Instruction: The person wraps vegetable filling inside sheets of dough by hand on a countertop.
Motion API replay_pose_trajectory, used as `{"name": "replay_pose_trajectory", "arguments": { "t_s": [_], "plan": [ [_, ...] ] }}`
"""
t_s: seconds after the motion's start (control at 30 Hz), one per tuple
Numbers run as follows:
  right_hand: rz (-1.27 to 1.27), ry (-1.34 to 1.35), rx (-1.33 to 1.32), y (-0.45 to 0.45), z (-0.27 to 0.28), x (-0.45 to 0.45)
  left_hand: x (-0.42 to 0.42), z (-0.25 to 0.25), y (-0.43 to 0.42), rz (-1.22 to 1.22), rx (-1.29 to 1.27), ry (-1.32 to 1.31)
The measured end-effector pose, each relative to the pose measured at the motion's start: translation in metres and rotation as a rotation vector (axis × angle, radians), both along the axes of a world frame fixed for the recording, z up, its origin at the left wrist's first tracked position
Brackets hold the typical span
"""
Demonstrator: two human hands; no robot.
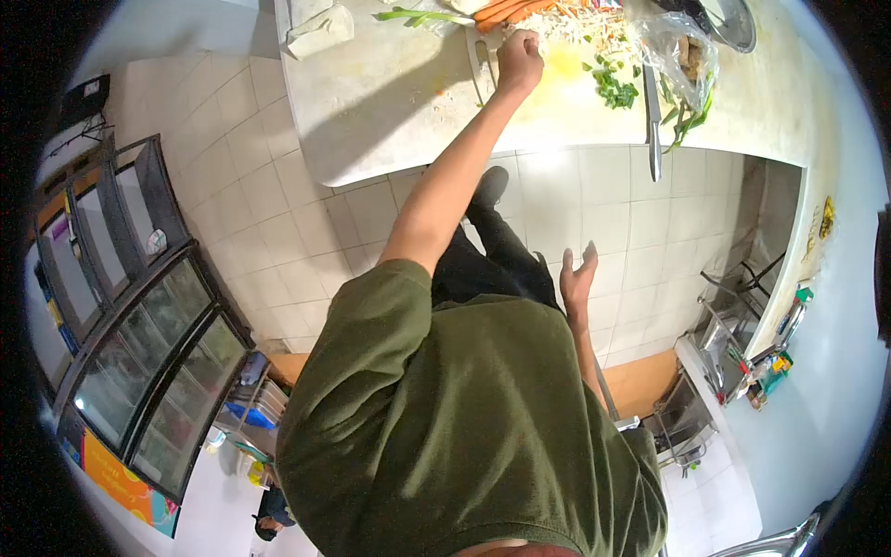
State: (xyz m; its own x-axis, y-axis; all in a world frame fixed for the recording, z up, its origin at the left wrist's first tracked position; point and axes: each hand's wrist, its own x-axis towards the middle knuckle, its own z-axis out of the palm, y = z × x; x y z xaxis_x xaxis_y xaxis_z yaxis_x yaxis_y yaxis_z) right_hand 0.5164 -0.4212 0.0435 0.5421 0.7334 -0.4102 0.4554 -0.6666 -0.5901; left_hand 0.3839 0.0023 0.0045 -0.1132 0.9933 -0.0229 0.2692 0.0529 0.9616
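Observation:
My left hand [521, 65] reaches over the pale counter [390, 121], its fingers curled closed. Whatever it may hold is hidden. Just beyond it lie several orange carrots [510, 11] and a spread of shredded vegetables [577, 25]. A narrow pale strip [480, 70] lies on the counter to the left of this hand; its kind is unclear. To the right are chopped green leaves [613, 85] and a knife [653, 121] whose handle points toward the counter's near edge. My right hand [577, 276] hangs beside my body, fingers apart, holding nothing.
A clear plastic bag [682, 60] with brownish contents and a metal bowl [733, 26] stand at the back right. Green stalks [425, 16] and a folded whitish piece [320, 32] are at the left. Glass-fronted cabinets [144, 348] line the left; a metal rack [719, 339] stands right.

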Motion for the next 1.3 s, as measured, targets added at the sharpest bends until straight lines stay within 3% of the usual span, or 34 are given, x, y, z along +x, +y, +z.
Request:
{"name": "replay_pose_trajectory", "arguments": {
  "t_s": [0.07,0.17,0.3,0.43,0.57,0.7,0.87,0.97,1.17,1.3],
  "plan": [
    [-0.017,-0.009,0.009,-0.003,-0.002,0.003,0.011,-0.004,0.015,0.061,-0.143,0.082],
    [-0.057,0.015,-0.053,-0.006,0.002,0.0,0.001,-0.004,0.019,0.085,-0.146,-0.147],
    [-0.119,0.078,-0.033,-0.021,-0.02,0.002,-0.085,0.041,-0.004,-0.249,0.115,-0.211],
    [-0.084,0.103,-0.015,-0.005,-0.024,-0.007,-0.201,0.043,-0.064,-0.253,0.129,0.364],
    [0.036,0.068,0.016,0.033,-0.021,-0.023,-0.281,0.046,-0.131,-0.179,0.029,0.523],
    [0.324,0.07,0.157,0.11,-0.003,-0.053,-0.33,0.051,-0.155,-0.113,0.026,0.617],
    [0.773,0.05,0.332,0.269,0.041,-0.137,-0.392,0.053,-0.121,-0.208,0.174,0.829],
    [1.101,0.006,0.451,0.36,0.034,-0.19,-0.429,0.046,-0.077,-0.292,0.256,0.965],
    [1.604,-0.375,0.591,0.495,-0.024,-0.265,-0.474,0.012,0.01,-0.499,0.47,1.186],
    [1.794,-0.554,0.641,0.528,-0.04,-0.292,-0.485,-0.003,0.042,-0.676,0.553,1.056]
  ]
}}
